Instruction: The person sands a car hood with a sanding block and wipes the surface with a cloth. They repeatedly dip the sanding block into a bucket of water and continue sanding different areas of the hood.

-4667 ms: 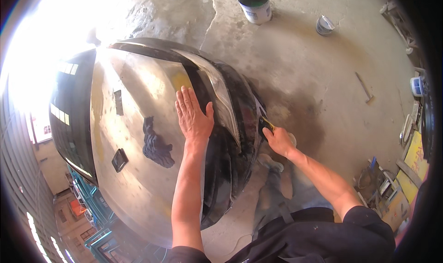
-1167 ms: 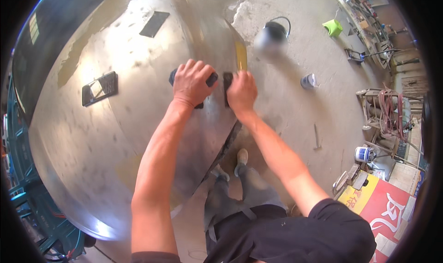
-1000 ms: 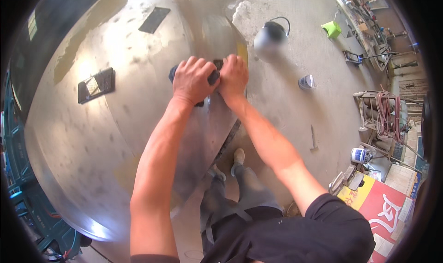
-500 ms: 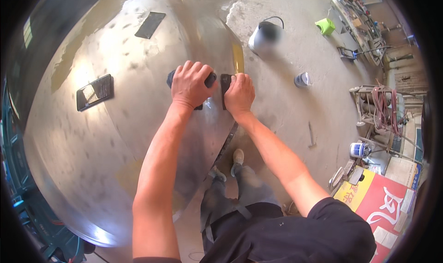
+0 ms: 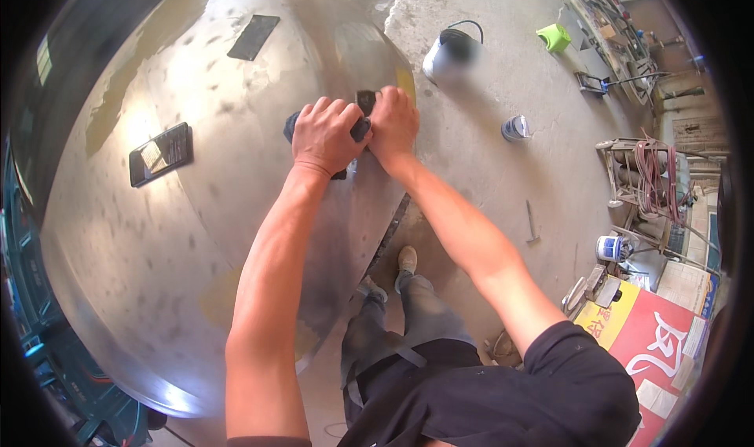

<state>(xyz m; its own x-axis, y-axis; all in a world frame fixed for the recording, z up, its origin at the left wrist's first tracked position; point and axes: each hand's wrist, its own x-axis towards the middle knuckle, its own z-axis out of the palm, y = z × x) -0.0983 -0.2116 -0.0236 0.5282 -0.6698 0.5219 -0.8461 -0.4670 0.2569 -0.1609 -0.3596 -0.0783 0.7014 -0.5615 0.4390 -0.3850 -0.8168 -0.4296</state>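
My left hand is wrapped round a dark object, mostly hidden under the palm, with dark ends showing on both sides. It rests on a large curved bare-metal panel. Close against it, my right hand is closed on a flat black strip, held near the panel's right edge. The strip's upper end shows beyond the fingers. On the panel to the left lies a phone in a dark case. A dark rectangular sheet lies farther up.
On the concrete floor to the right stand a white bucket with a handle, a small can and a green container. A hammer lies there too. A rack with a coiled hose is at the far right.
My right hand has moved left and a little away from me with the black strip, and now touches my left hand. The left hand has shifted only slightly.
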